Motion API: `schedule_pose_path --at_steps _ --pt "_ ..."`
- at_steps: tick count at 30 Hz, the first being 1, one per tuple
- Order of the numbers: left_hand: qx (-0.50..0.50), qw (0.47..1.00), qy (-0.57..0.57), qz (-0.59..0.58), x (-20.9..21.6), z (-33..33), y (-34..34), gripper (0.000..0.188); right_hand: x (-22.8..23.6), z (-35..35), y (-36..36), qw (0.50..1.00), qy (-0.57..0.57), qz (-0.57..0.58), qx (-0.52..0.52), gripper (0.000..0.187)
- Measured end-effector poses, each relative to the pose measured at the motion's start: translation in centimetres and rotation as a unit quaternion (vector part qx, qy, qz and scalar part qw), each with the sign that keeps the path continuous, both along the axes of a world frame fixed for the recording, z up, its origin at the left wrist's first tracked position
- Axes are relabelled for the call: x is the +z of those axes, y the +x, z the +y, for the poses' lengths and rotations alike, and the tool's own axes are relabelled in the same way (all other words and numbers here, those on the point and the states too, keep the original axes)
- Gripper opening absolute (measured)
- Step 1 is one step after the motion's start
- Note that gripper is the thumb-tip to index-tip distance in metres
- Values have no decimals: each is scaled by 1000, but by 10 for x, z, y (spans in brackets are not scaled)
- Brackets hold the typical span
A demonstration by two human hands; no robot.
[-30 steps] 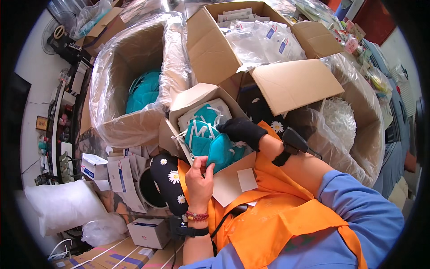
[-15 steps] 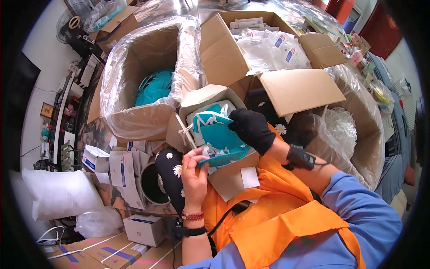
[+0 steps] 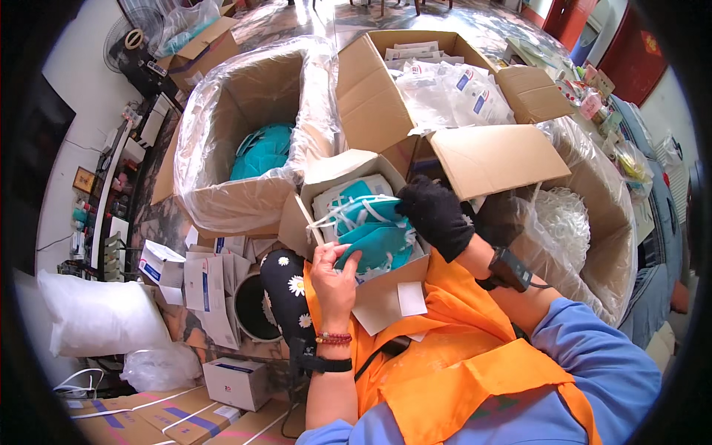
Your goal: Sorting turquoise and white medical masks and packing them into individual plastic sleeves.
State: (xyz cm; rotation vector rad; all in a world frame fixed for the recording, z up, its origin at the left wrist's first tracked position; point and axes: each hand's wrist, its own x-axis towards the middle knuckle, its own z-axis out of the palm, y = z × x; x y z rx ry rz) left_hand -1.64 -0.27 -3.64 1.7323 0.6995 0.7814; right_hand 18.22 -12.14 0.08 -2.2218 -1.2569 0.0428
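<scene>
Several teal cup-shaped face masks (image 3: 377, 243) with white straps lie in and over a small open cardboard box (image 3: 380, 293) on my lap. My bare left hand (image 3: 334, 282) pinches the near left edge of one mask between thumb and fingers. On the right, my right hand (image 3: 437, 216), in a black glove, closes on the right edge of the upper mask; its fingertips are partly hidden. White straps stretch across the masks toward the box's left flap. More white-lined pieces sit underneath, mostly covered.
A large plastic-lined carton (image 3: 204, 130) holding teal masks stands far left. Beyond my lap, another carton (image 3: 371, 85) holds white packets. A lined box with white straps (image 3: 565, 226) is at right. Folded white boxes (image 3: 211, 285) and a dark bin (image 3: 256, 308) are at left.
Both hands have shifted slightly, the right one a little to the right. The masks tilt differently, and more of the box's contents shows behind them. The whole view has moved slightly.
</scene>
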Motion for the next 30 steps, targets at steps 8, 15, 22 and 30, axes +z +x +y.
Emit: schedule_pose_path --at_steps 8,15,22,30 --pt "-101 991 -14 -86 56 5 -26 32 17 2 34 997 51 -63 6 24" --pt "-181 970 -164 -21 73 1 -8 33 38 13 32 990 55 -106 71 19" --pt "-182 970 157 -26 87 -3 13 20 93 10 20 983 -12 -127 130 15" --pt "-211 977 33 -2 77 -4 30 19 104 26 12 926 197 245 208 30"
